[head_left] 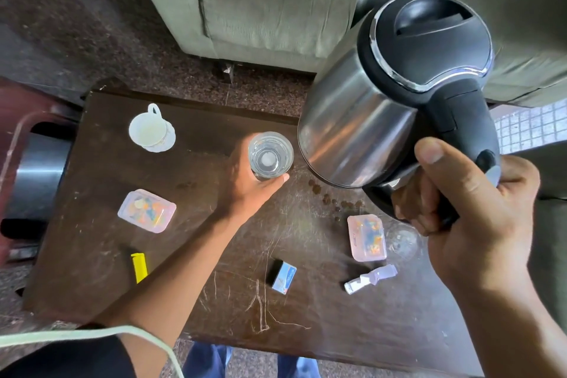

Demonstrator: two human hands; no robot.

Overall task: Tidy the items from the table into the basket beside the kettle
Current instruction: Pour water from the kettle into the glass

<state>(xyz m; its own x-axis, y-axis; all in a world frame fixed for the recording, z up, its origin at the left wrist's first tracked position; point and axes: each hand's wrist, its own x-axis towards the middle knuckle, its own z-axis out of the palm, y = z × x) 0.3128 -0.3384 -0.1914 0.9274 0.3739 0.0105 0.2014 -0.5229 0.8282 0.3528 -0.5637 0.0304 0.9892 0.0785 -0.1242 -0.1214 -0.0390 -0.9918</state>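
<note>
**Kettle lifted in right hand, glass gripped in left, small items lying loose on worktop**

Head view: Right hand [478, 209] is holding a steel kettle [395, 92] w/ black lid up off the worktop [92, 255], fingers [441, 169] clenched round the black handle, thumb lying along its top. Kettle is tilting, its body leaning toward the left hand. Left hand [248, 187] is wrapping a clear glass [270, 155] from below and behind, fingers grasping its wall; glass is upright, mouth facing the camera, sitting just beside the kettle's lower edge. Can't tell if the glass is resting on the worktop or raised.

Task items lying on the dark scratched worktop: a white cup [147, 129] on a white saucer at far left; a pink lidded box [146, 210] w/ coloured bits inside, near left; a yellow lighter [139, 267] partly hidden by the left forearm; a small blue matchbox [281, 276] centre-front; a second pink box [366, 237] at right, just beside another clear glass [403, 244] partly hidden behind the right hand; a small clear spray bottle [371, 279] lying on its side near the second pink box. Dark spots are dotting the surface under the kettle.

Off the worktop: a grey-green sofa [276, 0] beyond the far edge; a round steel container [36, 175] at far left, low down. No basket showing here.
</note>
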